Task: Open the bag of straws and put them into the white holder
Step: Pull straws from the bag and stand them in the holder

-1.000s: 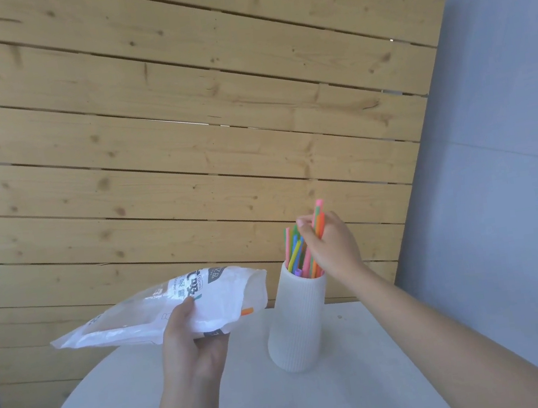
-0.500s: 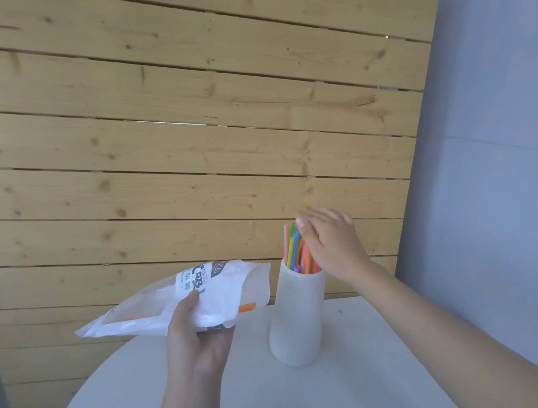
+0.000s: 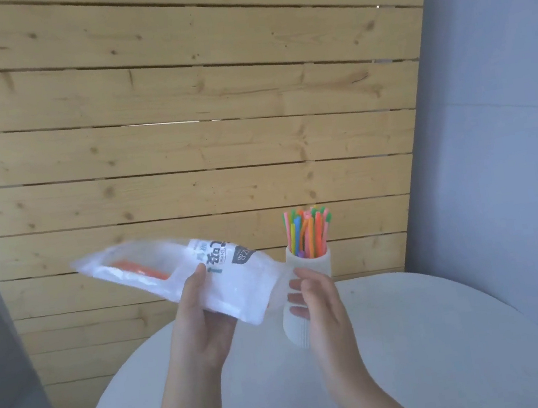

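Note:
My left hand (image 3: 201, 320) grips a translucent white straw bag (image 3: 238, 287) from below and holds it tilted above the table, its open mouth pointing right. An orange straw (image 3: 138, 271) lies inside the bag near its far left end. My right hand (image 3: 320, 307) is at the bag's mouth with its fingers loosely spread and reaching toward the opening; it holds nothing. Just behind my right hand the white ribbed holder (image 3: 313, 261) stands upright, partly covered by that hand. Several coloured straws (image 3: 308, 233) stick up out of it.
The holder stands near the far edge of a round white table (image 3: 420, 355). A wooden plank wall (image 3: 181, 129) rises behind it, and a grey wall (image 3: 500, 136) stands close on the right.
My right hand has left the tops of the straws in the holder and come down and left to the bag's mouth. The bag is tilted more steeply.

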Motion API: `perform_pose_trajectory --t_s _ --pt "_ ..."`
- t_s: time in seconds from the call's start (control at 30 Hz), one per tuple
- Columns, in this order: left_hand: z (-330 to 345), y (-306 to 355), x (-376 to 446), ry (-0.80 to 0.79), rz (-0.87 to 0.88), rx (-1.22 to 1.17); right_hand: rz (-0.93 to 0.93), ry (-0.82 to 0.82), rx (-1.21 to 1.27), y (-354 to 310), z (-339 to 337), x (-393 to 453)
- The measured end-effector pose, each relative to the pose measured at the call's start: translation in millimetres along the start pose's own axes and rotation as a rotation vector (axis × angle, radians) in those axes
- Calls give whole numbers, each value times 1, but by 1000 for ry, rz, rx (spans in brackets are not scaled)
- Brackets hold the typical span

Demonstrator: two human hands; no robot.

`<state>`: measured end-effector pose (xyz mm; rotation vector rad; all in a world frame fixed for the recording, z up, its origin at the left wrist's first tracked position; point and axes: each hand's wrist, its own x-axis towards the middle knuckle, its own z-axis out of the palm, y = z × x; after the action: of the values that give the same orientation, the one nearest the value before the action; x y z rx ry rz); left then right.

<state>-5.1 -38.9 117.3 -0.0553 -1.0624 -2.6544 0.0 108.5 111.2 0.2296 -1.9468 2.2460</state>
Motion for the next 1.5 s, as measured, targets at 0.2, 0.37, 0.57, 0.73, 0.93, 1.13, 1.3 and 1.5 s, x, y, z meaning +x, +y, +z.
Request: perform_pose_trajectory --t_s 0.2,0.37,0.57,0.73,0.93,1.13,1.3,1.5 --pt "-2 7 -6 78 209 349 675 -104 542 22 -1 1" --pt "13 12 -11 46 275 605 855 -233 823 27 -2 -1" --pt "22 5 -16 108 302 636 925 -189 874 36 0 -2" --pt "27 10 -17 131 304 549 968 -118 822 43 0 1" --pt "24 11 -17 145 272 457 962 -97 812 48 1 2" --pt "21 7 -15 147 282 465 946 -51 738 51 -3 3" --pt "13 7 -11 187 284 412 958 -48 633 57 -5 2" --pt "3 15 -10 305 334 262 787 150 593 51 -10 9"
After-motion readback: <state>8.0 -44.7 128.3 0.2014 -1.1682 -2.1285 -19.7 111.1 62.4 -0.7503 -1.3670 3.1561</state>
